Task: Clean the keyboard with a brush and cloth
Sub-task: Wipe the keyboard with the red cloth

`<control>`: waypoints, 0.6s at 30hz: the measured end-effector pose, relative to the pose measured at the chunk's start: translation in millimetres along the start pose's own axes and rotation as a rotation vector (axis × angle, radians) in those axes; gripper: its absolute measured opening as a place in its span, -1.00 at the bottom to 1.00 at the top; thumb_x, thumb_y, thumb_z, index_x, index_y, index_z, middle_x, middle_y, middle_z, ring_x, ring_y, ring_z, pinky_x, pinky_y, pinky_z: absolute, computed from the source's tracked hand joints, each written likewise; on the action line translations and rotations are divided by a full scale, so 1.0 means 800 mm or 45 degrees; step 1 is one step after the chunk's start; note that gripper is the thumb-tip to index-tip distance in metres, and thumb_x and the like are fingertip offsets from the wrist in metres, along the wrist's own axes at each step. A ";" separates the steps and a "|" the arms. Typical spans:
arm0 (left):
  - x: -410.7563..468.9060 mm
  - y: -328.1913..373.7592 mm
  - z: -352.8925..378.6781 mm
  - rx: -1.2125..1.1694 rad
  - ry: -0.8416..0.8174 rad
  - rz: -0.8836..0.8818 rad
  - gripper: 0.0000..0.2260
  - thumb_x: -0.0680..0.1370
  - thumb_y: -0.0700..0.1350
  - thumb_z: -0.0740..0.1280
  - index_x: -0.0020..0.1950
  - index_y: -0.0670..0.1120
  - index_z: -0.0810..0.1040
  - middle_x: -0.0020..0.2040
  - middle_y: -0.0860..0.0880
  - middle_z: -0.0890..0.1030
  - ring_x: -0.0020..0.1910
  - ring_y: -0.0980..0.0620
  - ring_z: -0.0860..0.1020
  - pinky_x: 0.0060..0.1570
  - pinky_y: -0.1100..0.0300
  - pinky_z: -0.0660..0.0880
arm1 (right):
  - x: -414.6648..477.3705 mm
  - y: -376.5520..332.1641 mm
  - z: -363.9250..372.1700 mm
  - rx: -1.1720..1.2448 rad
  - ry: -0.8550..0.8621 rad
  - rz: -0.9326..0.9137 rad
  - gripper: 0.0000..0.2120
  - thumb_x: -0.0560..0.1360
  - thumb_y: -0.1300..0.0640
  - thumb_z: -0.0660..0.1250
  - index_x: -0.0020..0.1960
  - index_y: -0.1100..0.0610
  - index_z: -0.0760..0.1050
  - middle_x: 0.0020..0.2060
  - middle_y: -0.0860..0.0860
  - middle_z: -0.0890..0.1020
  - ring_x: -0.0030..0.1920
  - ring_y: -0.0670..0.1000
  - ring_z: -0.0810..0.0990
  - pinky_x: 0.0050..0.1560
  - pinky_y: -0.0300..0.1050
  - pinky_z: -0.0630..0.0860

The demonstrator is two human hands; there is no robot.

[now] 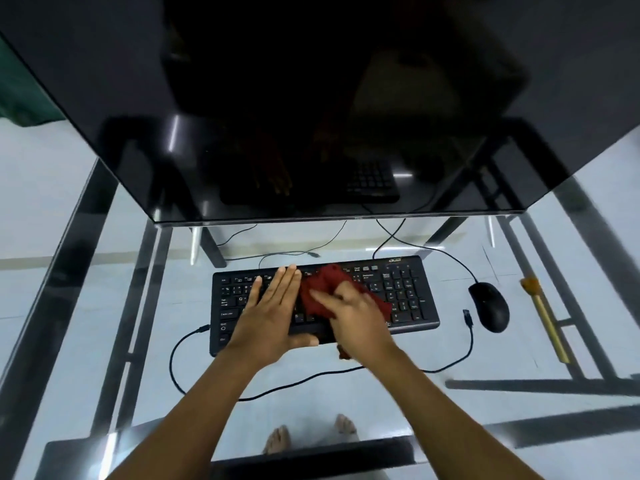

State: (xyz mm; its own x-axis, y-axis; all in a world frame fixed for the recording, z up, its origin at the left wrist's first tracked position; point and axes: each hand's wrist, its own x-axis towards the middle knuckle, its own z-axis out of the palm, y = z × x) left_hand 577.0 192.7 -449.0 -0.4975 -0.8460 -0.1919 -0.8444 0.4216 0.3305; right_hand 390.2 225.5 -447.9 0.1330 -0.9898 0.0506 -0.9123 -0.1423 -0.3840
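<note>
A black keyboard (401,289) lies on a glass desk (381,403) below a dark monitor. My left hand (273,313) rests flat on the keyboard's left half with its fingers together and stretched out. My right hand (356,320) presses a dark red cloth (323,285) onto the keys at the keyboard's middle, and a corner of the cloth sticks out under the wrist. A brush (545,315) with a yellow wooden handle and brownish bristles lies on the desk to the far right, apart from both hands.
A black mouse (490,306) sits just right of the keyboard, between it and the brush. Loose black cables (194,382) curl in front of and behind the keyboard. The large dark monitor (311,116) overhangs the desk's back. Bare feet show through the glass.
</note>
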 end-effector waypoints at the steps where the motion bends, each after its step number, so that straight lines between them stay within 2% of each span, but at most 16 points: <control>1: -0.001 -0.001 -0.001 0.002 -0.007 -0.005 0.06 0.35 0.46 0.22 0.53 -0.04 -0.33 0.56 0.06 -0.29 0.51 0.11 -0.35 0.47 -0.01 -0.34 | 0.001 0.021 -0.010 -0.015 0.028 0.082 -0.41 0.31 0.32 0.30 0.28 -0.08 0.52 0.00 0.10 0.55 -0.19 0.17 0.59 -0.04 0.04 0.60; 4: 0.000 0.004 -0.005 -0.007 -0.038 -0.040 0.09 0.34 0.45 0.26 0.55 -0.05 -0.29 0.55 0.07 -0.29 0.52 0.09 -0.33 0.51 -0.10 -0.23 | 0.005 0.086 -0.038 0.025 0.262 0.525 -0.47 0.38 0.37 0.31 0.28 -0.01 0.54 0.00 0.16 0.55 -0.22 0.21 0.61 -0.03 0.09 0.61; 5: 0.001 0.007 -0.006 -0.016 -0.052 -0.056 0.10 0.34 0.44 0.29 0.56 -0.06 -0.29 0.55 0.06 -0.30 0.51 0.09 -0.33 0.51 -0.12 -0.23 | 0.005 0.090 -0.040 0.038 0.285 0.582 -0.49 0.38 0.37 0.33 0.27 0.01 0.54 -0.04 0.17 0.54 -0.24 0.21 0.61 -0.06 0.09 0.62; 7: 0.006 0.018 -0.012 -0.028 -0.091 -0.083 0.15 0.31 0.41 0.36 0.54 -0.06 -0.32 0.54 0.04 -0.35 0.50 0.07 -0.38 0.49 -0.11 -0.30 | 0.002 0.071 -0.033 0.032 0.221 0.449 -0.50 0.38 0.30 0.35 0.29 0.01 0.53 -0.06 0.13 0.53 -0.26 0.19 0.59 -0.08 0.08 0.62; 10: 0.025 0.047 -0.016 -0.103 -0.132 -0.084 0.24 0.23 0.42 0.41 0.54 -0.08 -0.33 0.52 0.04 -0.38 0.48 0.07 -0.43 0.46 -0.09 -0.36 | -0.017 0.045 -0.021 -0.031 0.151 0.161 -0.57 0.45 -0.12 0.31 0.29 -0.04 0.52 -0.06 0.06 0.47 -0.12 0.10 0.51 -0.06 -0.02 0.53; 12: 0.037 0.065 -0.011 -0.106 -0.136 -0.083 0.23 0.24 0.42 0.41 0.55 -0.10 -0.31 0.54 0.00 -0.37 0.48 0.06 -0.42 0.46 -0.10 -0.36 | -0.015 0.054 -0.024 -0.053 0.281 0.235 -0.46 0.45 -0.30 0.22 0.29 -0.01 0.52 -0.04 0.06 0.46 -0.08 0.08 0.47 -0.07 -0.05 0.46; 15: 0.046 0.079 0.002 -0.034 -0.129 -0.115 0.19 0.29 0.39 0.40 0.55 -0.11 -0.30 0.55 -0.01 -0.36 0.49 0.05 -0.40 0.46 -0.11 -0.35 | -0.003 0.074 -0.029 -0.126 0.369 0.392 -0.52 0.48 -0.21 0.21 0.29 0.00 0.52 -0.04 0.07 0.46 -0.07 0.11 0.46 -0.04 0.01 0.48; 18: 0.044 0.077 0.007 0.000 -0.100 -0.114 0.16 0.30 0.40 0.38 0.56 -0.10 -0.27 0.55 0.00 -0.34 0.50 0.06 -0.37 0.47 -0.10 -0.33 | -0.007 0.052 -0.016 -0.056 0.273 0.174 -0.64 0.48 0.04 0.29 0.26 -0.03 0.54 -0.12 0.07 0.46 -0.15 0.12 0.47 -0.13 0.02 0.46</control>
State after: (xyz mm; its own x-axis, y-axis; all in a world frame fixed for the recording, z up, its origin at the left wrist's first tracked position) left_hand 506.4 190.5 -440.8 -0.4342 -0.8520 -0.2924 -0.8861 0.3457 0.3086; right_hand 346.6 224.8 -452.0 -0.0737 -0.9776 0.1971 -0.9327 -0.0024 -0.3606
